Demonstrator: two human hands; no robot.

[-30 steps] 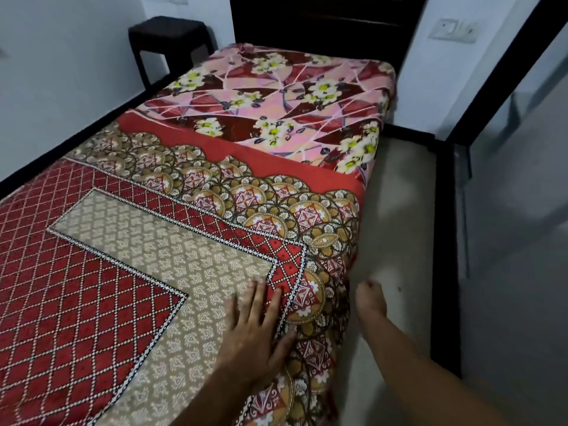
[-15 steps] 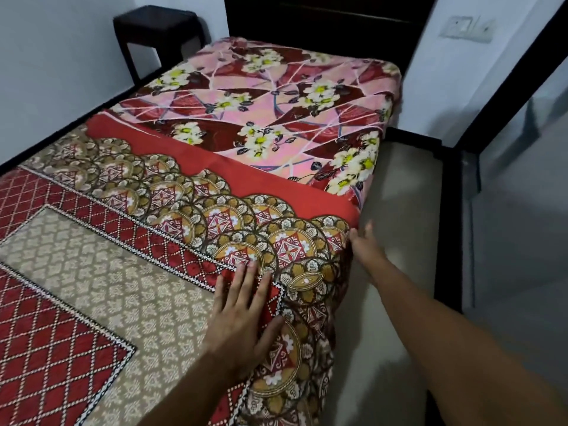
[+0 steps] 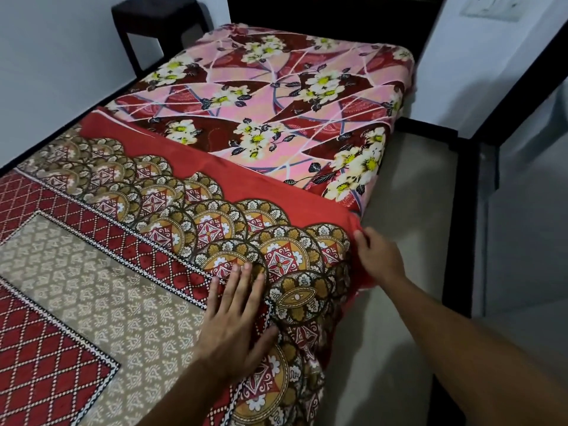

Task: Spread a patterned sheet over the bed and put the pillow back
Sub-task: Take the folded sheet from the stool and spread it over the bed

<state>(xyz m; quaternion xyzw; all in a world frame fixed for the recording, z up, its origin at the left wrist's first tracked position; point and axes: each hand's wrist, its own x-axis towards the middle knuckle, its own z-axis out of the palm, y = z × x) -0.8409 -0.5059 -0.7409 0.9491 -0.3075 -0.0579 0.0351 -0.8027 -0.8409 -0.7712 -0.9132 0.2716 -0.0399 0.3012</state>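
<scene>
Sheet (image 3: 159, 272) stops short of the bed's (image 3: 307, 87) far end. Left hand (image 3: 236, 321) presses flat, fingers spread; right hand (image 3: 378, 256) pinches the corner at the bed's side edge. Best pull evenly toward that far corner.

Brightness: moderate, even indoor light; no lamp is seen.
Shadows: soft shade is cast on the floor (image 3: 396, 272) beside the bed's right edge.
Glare: none noted on the patterned sheet (image 3: 129, 272).
Sharpness: slight softness at the left hand (image 3: 236, 321).
Distortion: wide-angle bending is observed at the frame edges.
</scene>
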